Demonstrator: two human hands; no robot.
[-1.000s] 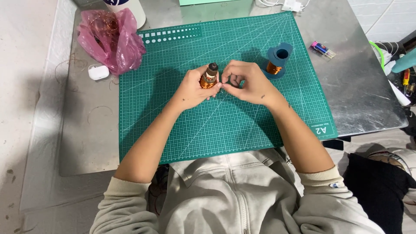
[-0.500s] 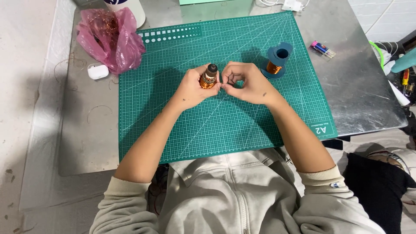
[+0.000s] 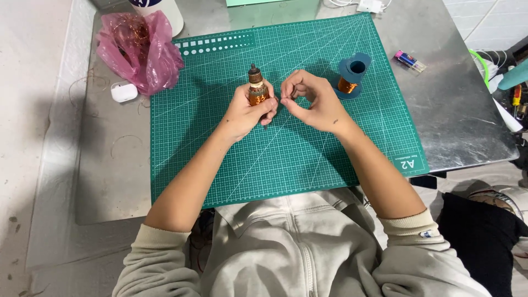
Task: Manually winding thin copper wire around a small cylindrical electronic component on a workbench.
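As I read it, the step in hand was winding fine copper wire onto the small copper-wound coil with a dark cap (image 3: 256,88), which my left hand (image 3: 246,110) held upright, fingers closed round its lower body, above the middle of the green gridded cutting mat (image 3: 286,165). My right hand (image 3: 311,102) sat just at three o'clock of the coil, thumb and forefinger pinched together, apparently on a strand too thin to make out. The next move, I judged, called for steady tension from the blue spool of copper wire (image 3: 350,77) lying further at two o'clock.
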